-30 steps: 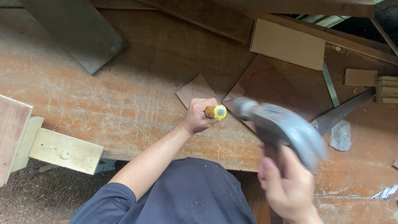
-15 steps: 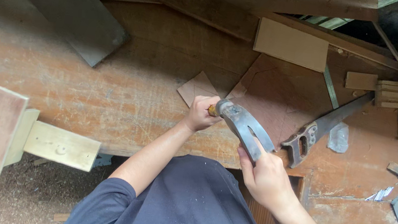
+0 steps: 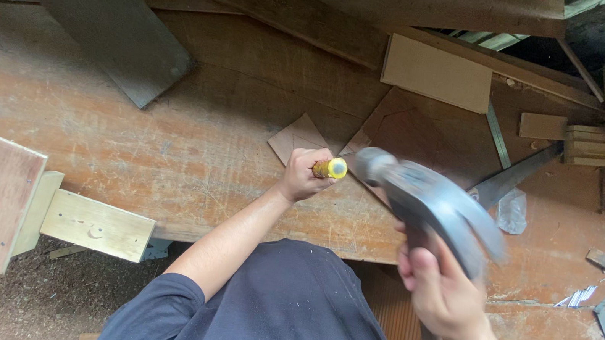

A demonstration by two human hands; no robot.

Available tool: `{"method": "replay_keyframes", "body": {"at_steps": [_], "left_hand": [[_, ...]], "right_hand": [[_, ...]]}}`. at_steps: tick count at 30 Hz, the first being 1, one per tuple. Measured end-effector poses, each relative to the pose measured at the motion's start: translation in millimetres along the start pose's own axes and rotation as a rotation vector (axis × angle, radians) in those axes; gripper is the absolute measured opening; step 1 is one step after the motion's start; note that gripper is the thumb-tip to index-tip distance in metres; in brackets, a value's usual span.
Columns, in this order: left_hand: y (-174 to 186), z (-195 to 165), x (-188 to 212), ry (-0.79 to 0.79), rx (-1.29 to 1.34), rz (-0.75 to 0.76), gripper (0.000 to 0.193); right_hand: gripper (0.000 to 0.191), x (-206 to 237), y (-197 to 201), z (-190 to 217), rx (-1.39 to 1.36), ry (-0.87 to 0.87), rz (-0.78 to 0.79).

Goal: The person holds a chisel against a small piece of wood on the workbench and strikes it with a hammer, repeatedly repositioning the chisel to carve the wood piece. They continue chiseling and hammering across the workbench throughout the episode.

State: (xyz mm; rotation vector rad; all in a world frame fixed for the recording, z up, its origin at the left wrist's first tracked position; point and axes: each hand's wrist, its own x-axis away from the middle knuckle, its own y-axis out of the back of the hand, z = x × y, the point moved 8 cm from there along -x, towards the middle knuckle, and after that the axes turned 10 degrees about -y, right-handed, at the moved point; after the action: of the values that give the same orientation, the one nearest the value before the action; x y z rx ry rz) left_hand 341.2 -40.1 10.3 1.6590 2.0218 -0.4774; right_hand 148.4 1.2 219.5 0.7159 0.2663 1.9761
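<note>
Both grips full: your left hand (image 3: 301,178) wraps the yellow-capped chisel (image 3: 330,168) on the bench (image 3: 167,146), your right hand (image 3: 441,295) holds the hammer (image 3: 422,200) just right of its cap.

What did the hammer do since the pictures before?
The hammer in the right hand swung: half a second ago its head was down at the yellow-ended chisel, now it is lifted back a little and blurred. Nothing was picked up or let go. The left hand kept gripping the chisel on the bench, and the wood pieces stayed put.
</note>
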Motion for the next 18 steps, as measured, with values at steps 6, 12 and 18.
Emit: {"method": "replay_keyframes", "body": {"at_steps": [6, 12, 18], "left_hand": [[3, -3, 1, -0.012, 0.006, -0.01, 0.028], [7, -10, -1, -0.002, 0.002, -0.021, 0.019], [10, -18, -2, -0.021, 0.009, -0.016, 0.023]], "right_hand": [[0.045, 48, 18, 37, -0.6, 0.415, -0.008], [0.023, -22, -41, -16, 0.373, 0.113, 0.01], [0.019, -21, -44, -26, 0.307, 0.025, 0.034]]}}
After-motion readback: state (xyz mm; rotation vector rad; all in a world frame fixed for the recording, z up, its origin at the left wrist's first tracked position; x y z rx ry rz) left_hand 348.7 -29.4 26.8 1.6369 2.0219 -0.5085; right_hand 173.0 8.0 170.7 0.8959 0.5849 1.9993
